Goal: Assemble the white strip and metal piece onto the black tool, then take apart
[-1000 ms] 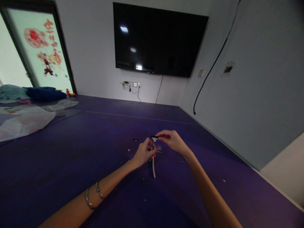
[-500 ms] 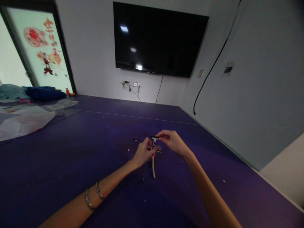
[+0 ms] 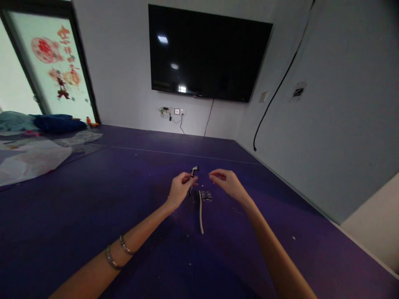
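Observation:
My left hand (image 3: 180, 190) is closed around the dark handle of a razor (image 3: 195, 169). Its head points up and to the right, above my fingers. To the right of it, my right hand (image 3: 228, 182) hovers with bent fingers and a small gap at the tips; nothing shows between them. Below and between the hands, a small clear case (image 3: 206, 195) with dark pieces, perhaps blade cartridges, lies on the purple surface (image 3: 149, 257). A thin cream-coloured stick (image 3: 201, 214) lies just left of the case, pointing towards me.
White plastic bags (image 3: 34, 160) and blue cloth (image 3: 59, 123) lie at the far left. A large television (image 3: 208, 54) hangs on the wall ahead. A black cable (image 3: 274, 95) hangs along the right wall. Small white scraps (image 3: 293, 238) dot the surface.
My left hand has moved left with the razor, away from my right hand. The razor head has turned and come free of my right fingers. The clear case is now more exposed.

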Demonstrator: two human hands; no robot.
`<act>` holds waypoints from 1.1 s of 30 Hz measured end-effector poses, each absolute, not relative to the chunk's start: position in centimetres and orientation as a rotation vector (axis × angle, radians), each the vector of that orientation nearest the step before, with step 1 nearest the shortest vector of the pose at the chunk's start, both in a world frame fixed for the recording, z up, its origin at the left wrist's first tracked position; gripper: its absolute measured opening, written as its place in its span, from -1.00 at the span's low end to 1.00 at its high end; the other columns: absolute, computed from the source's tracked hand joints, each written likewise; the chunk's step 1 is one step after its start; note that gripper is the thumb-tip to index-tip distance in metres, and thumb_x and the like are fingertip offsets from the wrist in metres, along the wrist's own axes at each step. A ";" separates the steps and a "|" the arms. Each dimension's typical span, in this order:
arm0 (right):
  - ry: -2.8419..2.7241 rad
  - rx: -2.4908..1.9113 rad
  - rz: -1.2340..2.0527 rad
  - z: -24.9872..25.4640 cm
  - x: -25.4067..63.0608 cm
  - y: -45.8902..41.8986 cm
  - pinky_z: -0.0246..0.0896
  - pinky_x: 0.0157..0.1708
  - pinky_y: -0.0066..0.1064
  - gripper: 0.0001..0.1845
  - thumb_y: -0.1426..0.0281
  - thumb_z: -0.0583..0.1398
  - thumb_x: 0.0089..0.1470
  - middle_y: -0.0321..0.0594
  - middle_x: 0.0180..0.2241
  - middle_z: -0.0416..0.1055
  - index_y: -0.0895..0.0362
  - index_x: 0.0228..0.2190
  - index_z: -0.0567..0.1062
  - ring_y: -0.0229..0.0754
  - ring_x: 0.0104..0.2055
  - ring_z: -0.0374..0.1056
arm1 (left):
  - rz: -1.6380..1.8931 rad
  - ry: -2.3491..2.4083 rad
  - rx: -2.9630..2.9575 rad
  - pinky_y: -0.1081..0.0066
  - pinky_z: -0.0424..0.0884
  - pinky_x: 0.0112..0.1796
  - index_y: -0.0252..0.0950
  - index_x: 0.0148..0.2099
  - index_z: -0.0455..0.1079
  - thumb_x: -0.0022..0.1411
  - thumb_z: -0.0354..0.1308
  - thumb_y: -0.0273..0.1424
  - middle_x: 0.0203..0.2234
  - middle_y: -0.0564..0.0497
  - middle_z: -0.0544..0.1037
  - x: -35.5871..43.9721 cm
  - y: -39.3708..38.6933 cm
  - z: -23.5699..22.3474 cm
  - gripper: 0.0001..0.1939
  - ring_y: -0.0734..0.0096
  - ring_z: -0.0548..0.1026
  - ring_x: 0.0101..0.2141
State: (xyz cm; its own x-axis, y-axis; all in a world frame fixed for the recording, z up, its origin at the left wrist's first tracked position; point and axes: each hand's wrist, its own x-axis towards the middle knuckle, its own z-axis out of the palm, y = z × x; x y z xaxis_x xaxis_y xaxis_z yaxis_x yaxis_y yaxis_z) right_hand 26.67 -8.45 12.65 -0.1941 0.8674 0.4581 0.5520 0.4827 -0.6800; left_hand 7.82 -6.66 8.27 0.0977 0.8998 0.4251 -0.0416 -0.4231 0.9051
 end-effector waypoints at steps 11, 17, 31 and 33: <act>-2.107 -1.159 0.832 10.9 23.8 -9.2 0.08 -0.59 -0.54 -0.66 0.19 0.06 0.07 -0.25 -0.48 0.40 0.19 -0.36 0.49 -0.36 -0.57 0.22 | 1.330 0.795 1.447 0.28 0.37 -0.17 -0.39 -0.23 0.48 0.05 0.17 -0.26 -0.28 -0.15 0.56 7.3 -6.3 9.3 -0.69 0.24 0.50 -0.23; -2.112 -1.071 0.648 10.0 22.3 -9.1 -0.02 -0.56 -0.54 -0.66 0.22 0.06 0.08 -0.34 -0.60 0.23 0.20 -0.54 0.41 -0.38 -0.56 0.08 | 1.244 0.781 1.449 0.31 0.36 -0.20 -0.38 -0.26 0.49 0.08 0.15 -0.25 -0.26 -0.14 0.55 7.8 -7.0 9.6 -0.71 0.27 0.48 -0.25; -2.061 -1.815 0.487 5.9 21.3 -8.4 -0.07 -0.60 -0.50 -0.69 0.33 0.09 -0.08 -0.24 -0.71 0.29 0.19 -0.73 0.42 -0.26 -0.59 0.26 | 1.189 1.107 1.175 0.24 0.37 -0.19 -0.46 -0.10 0.31 -0.08 0.26 -0.40 -0.14 -0.29 0.45 0.4 -2.4 12.3 -0.55 0.15 0.41 -0.08; -2.093 -1.863 0.468 5.3 21.0 -8.4 -0.01 -0.58 -0.50 -0.73 0.33 0.08 -0.08 -0.17 -0.63 0.38 0.19 -0.65 0.46 -0.21 -0.53 0.33 | 1.186 1.077 1.159 0.23 0.38 -0.19 -0.45 -0.15 0.33 -0.09 0.26 -0.41 -0.15 -0.28 0.46 0.0 -2.1 12.3 -0.59 0.14 0.42 -0.10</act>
